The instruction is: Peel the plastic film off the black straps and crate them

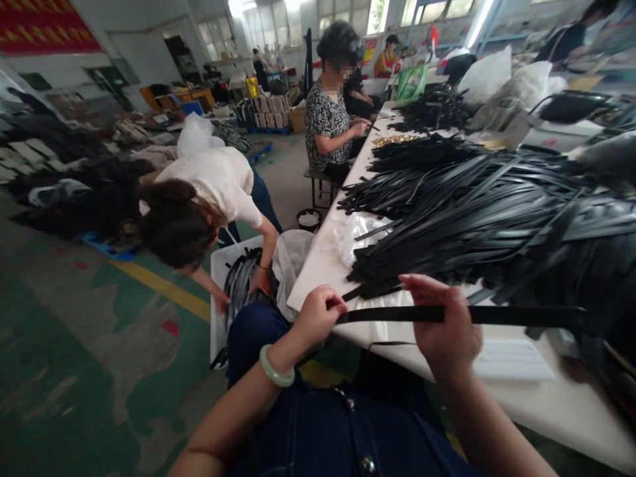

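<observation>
A long, flat black strap (385, 313) stretches nearly level in front of me, over the near edge of the table. Its left end is pinched between the thumb and fingers of my left hand (318, 315), which has a pale green bangle (276, 368) at the wrist. Farther along, my right hand (450, 334) grips the same strap, which passes through it and runs on to the right. Just beyond my hands, a large heap of similar black straps (477, 205) covers much of the table (318, 278).
A co-worker in a white top (218, 175) bends at my left, hands in a white bin (217, 265) of straps. Another person (328, 126) sits along the table. Clear plastic (355, 235) and a white slab (511, 361) lie on the tabletop. Stacked goods (271, 111) stand farther back.
</observation>
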Demonstrator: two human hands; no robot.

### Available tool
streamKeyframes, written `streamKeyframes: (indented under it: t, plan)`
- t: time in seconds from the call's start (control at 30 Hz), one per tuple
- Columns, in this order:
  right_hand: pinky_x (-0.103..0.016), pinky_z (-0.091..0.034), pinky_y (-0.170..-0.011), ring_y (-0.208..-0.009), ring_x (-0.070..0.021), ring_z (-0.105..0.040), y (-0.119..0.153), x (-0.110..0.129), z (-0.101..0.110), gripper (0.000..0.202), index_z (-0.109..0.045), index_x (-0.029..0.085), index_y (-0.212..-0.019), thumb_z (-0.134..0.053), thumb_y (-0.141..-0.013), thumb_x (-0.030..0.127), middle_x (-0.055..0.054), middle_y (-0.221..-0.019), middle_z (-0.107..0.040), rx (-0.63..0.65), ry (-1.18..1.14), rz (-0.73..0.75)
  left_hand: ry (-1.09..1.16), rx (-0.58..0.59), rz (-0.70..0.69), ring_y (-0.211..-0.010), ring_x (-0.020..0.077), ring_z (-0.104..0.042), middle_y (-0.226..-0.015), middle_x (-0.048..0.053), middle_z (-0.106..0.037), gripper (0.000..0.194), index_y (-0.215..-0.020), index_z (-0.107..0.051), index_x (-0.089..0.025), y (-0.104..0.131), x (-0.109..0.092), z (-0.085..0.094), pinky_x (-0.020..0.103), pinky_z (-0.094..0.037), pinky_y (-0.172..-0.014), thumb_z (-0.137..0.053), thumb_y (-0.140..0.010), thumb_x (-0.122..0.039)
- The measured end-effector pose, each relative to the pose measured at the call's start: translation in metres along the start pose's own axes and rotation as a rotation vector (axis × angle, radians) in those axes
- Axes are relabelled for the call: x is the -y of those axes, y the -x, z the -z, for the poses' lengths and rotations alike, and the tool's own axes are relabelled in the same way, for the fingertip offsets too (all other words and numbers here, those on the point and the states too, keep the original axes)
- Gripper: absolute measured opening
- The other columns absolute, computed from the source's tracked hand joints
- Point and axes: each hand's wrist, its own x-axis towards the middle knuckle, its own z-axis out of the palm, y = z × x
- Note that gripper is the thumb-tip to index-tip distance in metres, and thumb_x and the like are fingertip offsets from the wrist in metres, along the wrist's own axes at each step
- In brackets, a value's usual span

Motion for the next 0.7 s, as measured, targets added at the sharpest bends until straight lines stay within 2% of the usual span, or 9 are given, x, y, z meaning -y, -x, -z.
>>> streamKeyframes:
  t: [0.1,0.13,0.17,0.23,0.33,0.4,0.5,0.6,0.7]
  plan:
    - [-0.045,-0.040,-0.108,-0.116,-0.0255,-0.060,0.010,-0.004,-0.010,0.046,-0.073,0.023,-0.108,-0.037,-0.097,0.049,-0.007,-0.118,-0.068,0.305,0.207,-0.045,0.111,0.056,-0.058,-0.069,0.0143,-0.052,-0.070,0.002,-0.058,0.007,-0.067,-0.061,-0.015,-0.002,-0.005,-0.006,0.026,-0.039,-0.064,-0.057,-0.072,-0.015]
    - [-0.044,-0.040,-0.108,-0.118,-0.0248,-0.058,0.013,-0.006,-0.013,0.046,-0.071,0.024,-0.112,-0.037,-0.097,0.050,-0.006,-0.122,-0.067,0.369,0.234,-0.081,0.134,0.067,-0.069,-0.069,0.0143,-0.052,-0.071,0.002,-0.058,0.008,-0.068,-0.062,-0.015,-0.002,-0.007,-0.008,0.026,-0.039,-0.064,-0.055,-0.072,-0.015]
    - [-0.043,-0.041,-0.108,-0.119,-0.0241,-0.058,0.015,-0.007,-0.014,0.046,-0.071,0.025,-0.113,-0.036,-0.098,0.051,-0.005,-0.124,-0.066,0.380,0.235,-0.112,0.136,0.069,-0.070,-0.069,0.0142,-0.053,-0.071,0.002,-0.058,0.008,-0.069,-0.061,-0.015,-0.002,-0.008,-0.008,0.026,-0.040,-0.065,-0.055,-0.073,-0.016]
    - [-0.042,-0.043,-0.105,-0.117,-0.0236,-0.060,0.012,-0.004,-0.011,0.048,-0.072,0.025,-0.108,-0.035,-0.098,0.052,-0.004,-0.121,-0.067,0.307,0.226,-0.144,0.064,0.036,-0.051,-0.068,0.0140,-0.052,-0.069,0.002,-0.058,0.010,-0.066,-0.061,-0.015,-0.003,-0.007,-0.006,0.025,-0.039,-0.063,-0.057,-0.074,-0.019]
    - [-0.038,-0.050,-0.090,-0.093,-0.0231,-0.067,-0.004,0.016,0.008,0.050,-0.075,0.021,-0.084,-0.039,-0.096,0.053,-0.007,-0.092,-0.074,0.254,0.411,-0.084,-0.036,0.007,-0.045,-0.065,0.0139,-0.051,-0.067,0.002,-0.057,0.014,-0.064,-0.063,-0.015,-0.001,-0.003,-0.002,0.025,-0.038,-0.061,-0.062,-0.073,-0.024]
    - [-0.033,-0.049,-0.074,-0.071,-0.0207,-0.064,-0.015,0.036,0.022,0.050,-0.072,0.020,-0.069,-0.045,-0.094,0.053,-0.007,-0.068,-0.068,0.317,0.698,0.015,-0.033,0.035,-0.072,-0.065,0.0142,-0.052,-0.067,0.003,-0.058,0.015,-0.063,-0.064,-0.015,0.002,-0.005,-0.001,0.025,-0.039,-0.061,-0.063,-0.073,-0.026]
    - [-0.030,-0.038,-0.061,-0.057,-0.0173,-0.054,-0.020,0.060,0.030,0.051,-0.064,0.019,-0.061,-0.043,-0.095,0.051,-0.006,-0.057,-0.059,0.402,1.034,0.185,-0.008,0.059,-0.101,-0.066,0.0148,-0.053,-0.068,0.003,-0.059,0.016,-0.062,-0.064,-0.015,0.012,-0.015,-0.007,0.026,-0.040,-0.062,-0.064,-0.073,-0.027]
    - [-0.030,-0.034,-0.061,-0.059,-0.0165,-0.053,-0.006,0.065,0.023,0.051,-0.059,0.019,-0.061,-0.037,-0.098,0.045,-0.007,-0.060,-0.058,0.489,1.084,0.315,0.064,0.046,-0.104,-0.066,0.0146,-0.053,-0.068,0.003,-0.059,0.017,-0.063,-0.064,-0.015,0.027,-0.030,-0.019,0.026,-0.041,-0.063,-0.066,-0.073,-0.028]
    - [-0.030,-0.032,-0.062,-0.060,-0.0166,-0.051,0.020,0.050,0.016,0.049,-0.055,0.019,-0.060,-0.038,-0.098,0.045,-0.006,-0.061,-0.057,0.623,1.079,0.324,0.188,0.012,-0.123,-0.066,0.0141,-0.053,-0.067,0.002,-0.058,0.019,-0.064,-0.063,-0.015,0.044,-0.039,-0.033,0.026,-0.042,-0.063,-0.066,-0.076,-0.029]
